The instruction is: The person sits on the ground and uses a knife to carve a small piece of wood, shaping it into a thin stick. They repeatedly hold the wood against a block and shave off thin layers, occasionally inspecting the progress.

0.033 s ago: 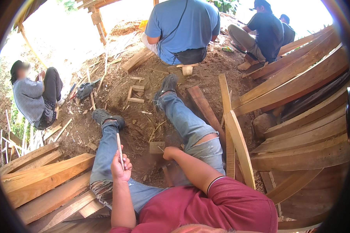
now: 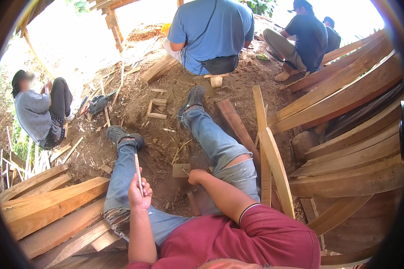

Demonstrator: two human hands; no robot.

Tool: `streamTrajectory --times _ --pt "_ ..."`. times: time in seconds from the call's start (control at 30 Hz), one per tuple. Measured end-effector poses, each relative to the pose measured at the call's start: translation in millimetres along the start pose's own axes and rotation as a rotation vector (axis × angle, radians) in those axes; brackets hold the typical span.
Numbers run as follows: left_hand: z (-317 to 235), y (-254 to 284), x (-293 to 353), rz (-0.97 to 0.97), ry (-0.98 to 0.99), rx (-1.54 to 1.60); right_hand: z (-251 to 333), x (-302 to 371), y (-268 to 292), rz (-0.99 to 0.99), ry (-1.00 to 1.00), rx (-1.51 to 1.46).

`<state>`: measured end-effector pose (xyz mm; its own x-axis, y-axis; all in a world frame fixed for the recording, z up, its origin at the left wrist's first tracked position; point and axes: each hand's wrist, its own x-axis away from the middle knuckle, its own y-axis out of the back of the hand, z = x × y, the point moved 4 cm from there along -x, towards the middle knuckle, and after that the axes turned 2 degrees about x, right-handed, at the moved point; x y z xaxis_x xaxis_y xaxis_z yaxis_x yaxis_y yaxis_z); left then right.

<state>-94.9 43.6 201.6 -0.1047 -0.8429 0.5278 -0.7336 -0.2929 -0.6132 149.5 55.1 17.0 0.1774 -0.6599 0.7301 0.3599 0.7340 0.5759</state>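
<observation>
Upright in my left hand [image 2: 139, 196] is a thin, pale wooden stick [image 2: 138, 166], with the fingers closed round its lower part above my left thigh. My right hand [image 2: 196, 177] is closed between my knees. A short thin piece [image 2: 185, 172] pokes out of it to the left; its kind is too small to make out. That tip reaches a small rectangular wooden block [image 2: 178, 170] low between my legs. Whether it touches the block, I cannot tell.
Long timber beams [image 2: 341, 89] are stacked on the right, and more beams [image 2: 54, 204] lie at left. A narrow plank [image 2: 276, 168] stands by my right knee. A small wooden frame [image 2: 157, 115] lies ahead. A person in blue [image 2: 211, 33] sits in front; others sit left and right.
</observation>
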Motion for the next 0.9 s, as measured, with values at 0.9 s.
streamTrajectory --times 0.9 --pt "6.9 7.3 -10.5 0.008 0.044 0.090 -24.4 -40.9 -26.3 -0.065 0.049 -0.036"
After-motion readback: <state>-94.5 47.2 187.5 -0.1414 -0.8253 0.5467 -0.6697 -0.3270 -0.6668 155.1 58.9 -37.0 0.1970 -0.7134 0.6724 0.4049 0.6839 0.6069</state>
